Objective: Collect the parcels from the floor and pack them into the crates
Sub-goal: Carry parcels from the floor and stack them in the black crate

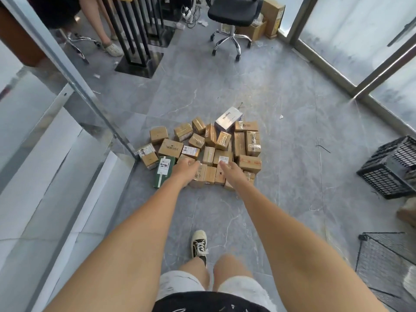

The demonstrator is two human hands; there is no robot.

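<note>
Parcels (202, 149) heaped mid-floor (292, 136); crate (391, 167) well apart to their right, office chair (234, 19) behind, shoe (199, 243) in front.

Just beyond both bare hands, matt cardboard parcels (170, 148) wrapped in glossy tape lie on smooth, seemingly polished grey stone floor (225, 86).

Grey marble-patterned floor (281, 91). At centre, a tight cluster of brown taped parcels (202, 149) lies directly on the tiles, most touching their neighbours. A green box (163, 171) lies at the cluster's near-left edge; a white box (228, 118) sits tilted at its far side. A black crate (389, 167), tipped on its side, rests well apart at right, with a wire crate (387, 266) nearer the camera. An office chair (231, 23) and black table legs (139, 41) stand at the far end.
</note>
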